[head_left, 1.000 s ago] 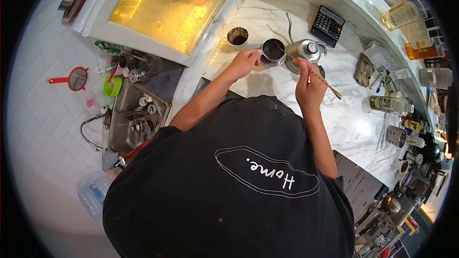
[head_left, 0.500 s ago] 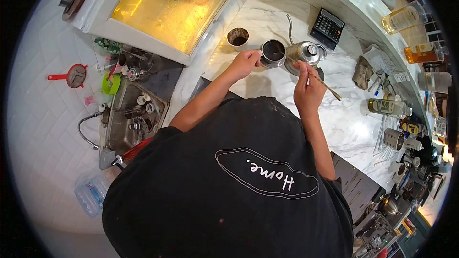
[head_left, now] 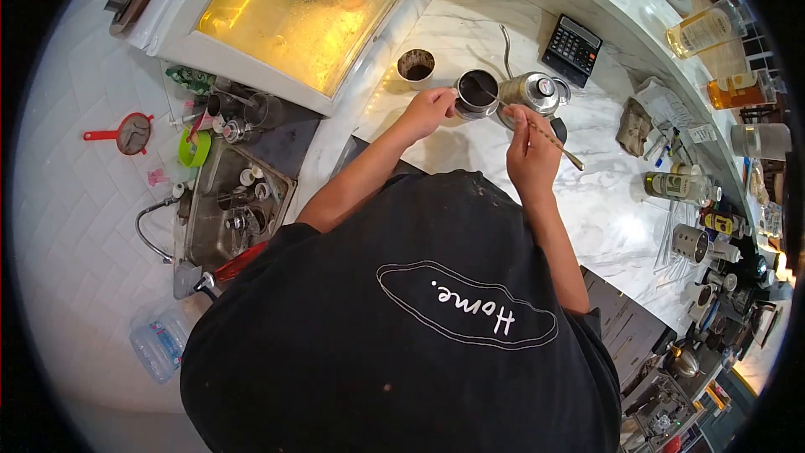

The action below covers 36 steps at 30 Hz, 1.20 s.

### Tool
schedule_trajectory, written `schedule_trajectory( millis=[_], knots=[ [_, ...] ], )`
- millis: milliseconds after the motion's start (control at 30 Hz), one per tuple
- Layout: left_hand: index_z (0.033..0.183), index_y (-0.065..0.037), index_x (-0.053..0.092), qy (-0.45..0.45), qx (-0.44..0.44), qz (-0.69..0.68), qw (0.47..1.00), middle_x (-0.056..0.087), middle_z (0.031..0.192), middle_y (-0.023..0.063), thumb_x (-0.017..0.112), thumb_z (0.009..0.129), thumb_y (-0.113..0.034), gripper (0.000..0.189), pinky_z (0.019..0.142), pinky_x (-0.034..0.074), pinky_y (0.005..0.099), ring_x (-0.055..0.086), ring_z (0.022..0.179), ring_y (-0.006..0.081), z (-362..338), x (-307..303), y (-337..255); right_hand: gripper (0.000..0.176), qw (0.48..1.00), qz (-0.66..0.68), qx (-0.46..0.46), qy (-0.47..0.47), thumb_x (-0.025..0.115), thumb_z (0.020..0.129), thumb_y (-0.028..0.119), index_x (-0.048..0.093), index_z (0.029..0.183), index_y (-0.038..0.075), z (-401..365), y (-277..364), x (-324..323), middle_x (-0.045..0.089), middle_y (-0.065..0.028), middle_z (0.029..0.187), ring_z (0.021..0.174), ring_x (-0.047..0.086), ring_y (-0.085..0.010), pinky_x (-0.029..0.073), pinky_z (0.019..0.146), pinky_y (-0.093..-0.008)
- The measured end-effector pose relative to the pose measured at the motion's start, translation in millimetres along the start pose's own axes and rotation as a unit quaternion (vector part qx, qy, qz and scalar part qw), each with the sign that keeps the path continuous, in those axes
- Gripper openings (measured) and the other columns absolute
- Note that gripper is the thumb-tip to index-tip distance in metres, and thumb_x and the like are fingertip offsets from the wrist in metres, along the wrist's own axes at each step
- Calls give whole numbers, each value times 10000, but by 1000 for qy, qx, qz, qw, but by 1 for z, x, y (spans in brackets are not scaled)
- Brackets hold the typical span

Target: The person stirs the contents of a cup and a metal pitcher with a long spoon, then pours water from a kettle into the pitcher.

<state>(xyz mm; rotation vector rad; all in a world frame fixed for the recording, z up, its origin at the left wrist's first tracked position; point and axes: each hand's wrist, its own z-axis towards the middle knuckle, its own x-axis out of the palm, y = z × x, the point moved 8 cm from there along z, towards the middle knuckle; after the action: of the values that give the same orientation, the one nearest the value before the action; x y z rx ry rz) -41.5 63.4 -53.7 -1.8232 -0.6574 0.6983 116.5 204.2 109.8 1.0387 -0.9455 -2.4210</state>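
Note:
My left hand (head_left: 429, 112) is closed at the near left rim of a round cup (head_left: 478, 111), seemingly on its handle. Dark contents, perhaps coffee or grounds, show inside the cup. Between the fingers of my right hand (head_left: 534, 151) is a long bar spoon (head_left: 560, 147) with a twisted gold-coloured handle; its far end reaches into the cup. A steel gooseneck kettle (head_left: 530, 94) stands just right of the cup, partly behind my right hand. Left of the cup sits a paper cup (head_left: 416, 69) with dark residue on its inside wall and something dark at the bottom.
A calculator (head_left: 572, 49) lies beyond the kettle. A crumpled cloth (head_left: 635, 127) and bottles (head_left: 679, 188) are along the right side of the marble counter (head_left: 604, 210). A lit display case (head_left: 331, 105) stands at the upper left, above a sink (head_left: 197, 235) holding several dishes.
My right hand has shifted a little left and toward my body, swinging the spoon's handle end left. More of the spoon shows inside the cup. My left hand stays nearly still.

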Motion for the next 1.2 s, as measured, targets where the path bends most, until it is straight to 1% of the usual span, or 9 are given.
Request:
schedule_trajectory(
  millis=[333,467,500,633,767,867,967,1067,1200],
  knots=[
    [778,-24,564,10,-1,21,1000,580,773,22,498,1052,-328,414,798,465,306,556,787,134,0,-2,-5,106,1000,3,9,-4,627,980,75,727,984,39,-1,6,-9,733,-125,917,807,672,-320,523,708,-395],
    [777,-26,564,9,2,17,1000,578,768,21,500,1050,-324,409,793,468,308,555,784,133,0,-2,-3,116,999,-15,-16,-31,625,982,102,730,993,53,5,0,-19,736,-118,917,823,666,-319,500,764,-407],
    [777,-27,564,9,6,15,1000,578,767,22,500,1050,-322,407,793,470,310,556,783,133,-1,-1,-4,187,998,-66,-22,-4,573,1035,117,736,1016,27,4,-2,-17,754,-95,954,861,689,-256,528,767,-355],
    [772,-29,567,16,18,4,1000,581,769,25,499,1048,-315,402,792,471,307,558,784,133,1,0,-3,147,998,-63,-18,19,600,1012,114,738,1014,62,-6,0,-9,750,-98,957,873,669,-281,517,799,-379],
    [773,-27,570,16,17,1,1000,584,771,24,496,1049,-312,403,791,471,302,559,784,131,-1,0,-5,144,998,-53,-29,-8,601,1008,99,738,1009,56,0,3,-15,750,-95,951,858,669,-287,521,781,-376],
    [775,-27,573,17,15,6,1000,587,773,24,498,1048,-316,405,794,470,299,561,785,132,0,-1,-5,94,999,-39,-24,-19,640,967,91,723,1005,69,-1,0,-17,720,-108,892,805,654,-317,493,773,-406],
    [776,-30,575,13,11,7,1000,591,776,24,502,1047,-324,407,799,468,298,564,789,133,-1,-1,-5,151,997,-69,-24,14,595,1007,82,735,986,31,-5,6,-12,750,-96,944,862,674,-289,522,778,-374],
    [777,-33,576,9,-1,13,1000,594,776,25,503,1047,-333,410,802,468,301,566,794,134,-1,0,-2,149,997,-52,-54,16,592,1006,74,730,983,26,0,12,-13,748,-99,935,864,674,-289,521,777,-373],
    [778,-33,574,13,6,9,1000,590,775,24,501,1046,-337,411,807,466,303,565,796,134,-2,-1,-6,144,998,-40,-38,2,586,1007,68,722,986,25,-2,7,-23,740,-95,927,853,671,-290,516,778,-378]
  ],
)
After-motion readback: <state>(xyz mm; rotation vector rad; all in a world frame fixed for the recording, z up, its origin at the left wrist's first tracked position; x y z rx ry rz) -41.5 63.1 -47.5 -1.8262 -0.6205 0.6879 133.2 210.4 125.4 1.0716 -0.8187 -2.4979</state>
